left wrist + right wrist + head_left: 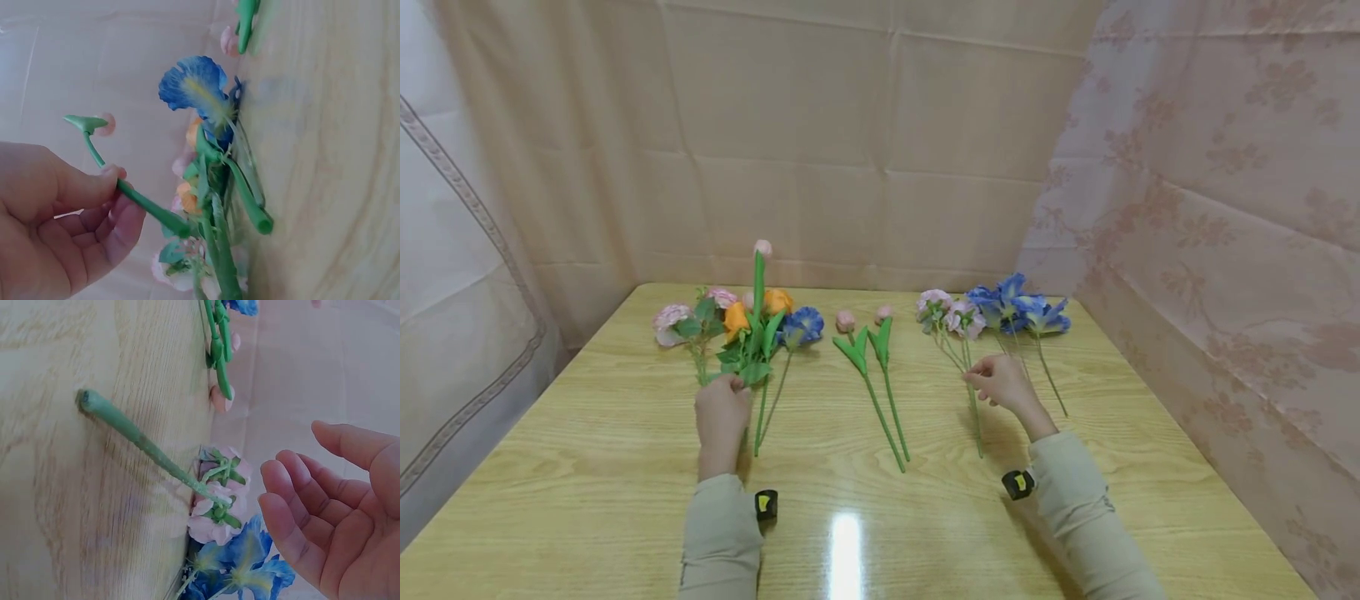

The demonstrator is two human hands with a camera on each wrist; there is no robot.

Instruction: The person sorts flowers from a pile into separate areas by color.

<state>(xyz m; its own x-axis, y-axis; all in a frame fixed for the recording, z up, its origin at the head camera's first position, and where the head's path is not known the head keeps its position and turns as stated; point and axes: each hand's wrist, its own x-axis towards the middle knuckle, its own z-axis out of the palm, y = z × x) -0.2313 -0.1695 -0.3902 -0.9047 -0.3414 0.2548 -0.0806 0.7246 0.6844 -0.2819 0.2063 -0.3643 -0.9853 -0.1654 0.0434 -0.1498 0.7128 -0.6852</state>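
Note:
My left hand (722,414) pinches the green stem of a pink tulip (150,205) between thumb and fingers. That tulip stands up above a bunch on the left of the table. In the bunch are pink flowers (672,323), orange flowers (737,320) and a blue flower (803,325). My right hand (1002,382) hovers near the stems of the pale pink flowers (964,319). Its fingers are loosely bent, the thumb is apart, and the right wrist view shows nothing in the palm (350,544).
Two pink tulips (868,375) lie in the middle of the wooden table (625,500). Blue flowers (1045,317) lie at the right, beside the pale pink ones. A beige curtain (850,125) hangs behind the table, with a patterned cloth (1247,208) on the right.

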